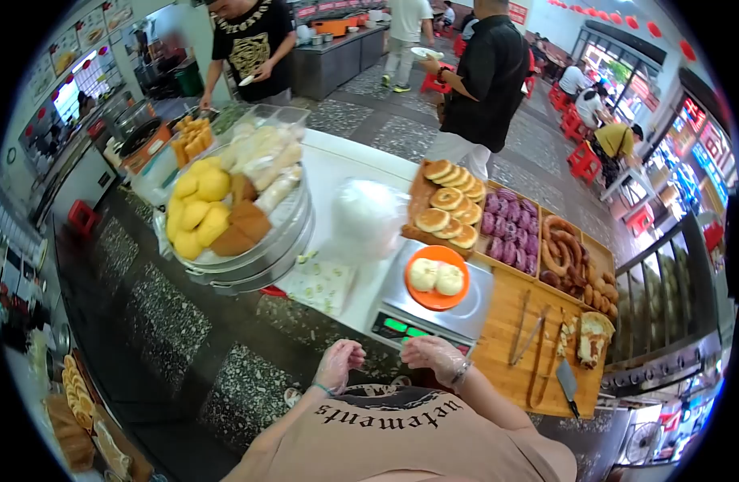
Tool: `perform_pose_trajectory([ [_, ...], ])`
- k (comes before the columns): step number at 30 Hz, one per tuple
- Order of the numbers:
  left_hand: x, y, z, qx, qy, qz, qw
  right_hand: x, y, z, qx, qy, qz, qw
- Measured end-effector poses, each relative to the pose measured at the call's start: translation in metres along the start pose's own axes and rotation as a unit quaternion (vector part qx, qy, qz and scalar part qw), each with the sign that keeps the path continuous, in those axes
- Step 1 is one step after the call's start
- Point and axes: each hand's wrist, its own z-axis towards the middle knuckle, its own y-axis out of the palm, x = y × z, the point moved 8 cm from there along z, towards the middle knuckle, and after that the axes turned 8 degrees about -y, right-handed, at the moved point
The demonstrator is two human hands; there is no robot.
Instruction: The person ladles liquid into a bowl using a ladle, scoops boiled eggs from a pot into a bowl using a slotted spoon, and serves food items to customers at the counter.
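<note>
My left hand (pixel 339 367) and my right hand (pixel 436 359), both in clear plastic gloves, are held in front of my body. Their fingers are loosely curled, with nothing visible in them. The right one is nearest the front of a digital scale (pixel 476 293) with green displays. On the scale rests an orange plate (pixel 439 300) carrying two pale buns (pixel 435 276). Just behind the scale, a clear plastic bag (pixel 368 213) lies on the white table.
A steamer (pixel 293 233) holding yellow buns (pixel 199 193) stands left. Trays of round flatbreads (pixel 446 198), purple rolls (pixel 510 229) and fried dough line the right. Tongs (pixel 538 353) and a cleaver (pixel 568 383) lie on a wooden board (pixel 498 345). Several people are beyond the table.
</note>
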Motion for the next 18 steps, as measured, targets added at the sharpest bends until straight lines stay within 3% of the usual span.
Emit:
perform_pose_trajectory([
  [5,0.041,-0.176,-0.063,0.090,0.037,-0.059,0.994,0.030,0.171,0.082,-0.049,-0.004,-0.043,0.998],
  [10,0.084,-0.345,-0.160,0.282,0.080,-0.131,0.947,0.065,0.396,0.124,-0.245,0.040,-0.032,0.968],
  [11,0.092,-0.363,-0.170,0.284,0.076,-0.128,0.947,0.067,0.432,0.125,-0.283,0.059,-0.045,0.956],
  [15,0.108,-0.428,-0.185,0.296,0.106,-0.190,0.930,0.077,0.507,0.156,-0.349,0.036,-0.109,0.930],
  [18,0.121,-0.454,-0.164,0.295,0.077,-0.190,0.933,0.070,0.520,0.188,-0.317,-0.027,-0.174,0.932],
])
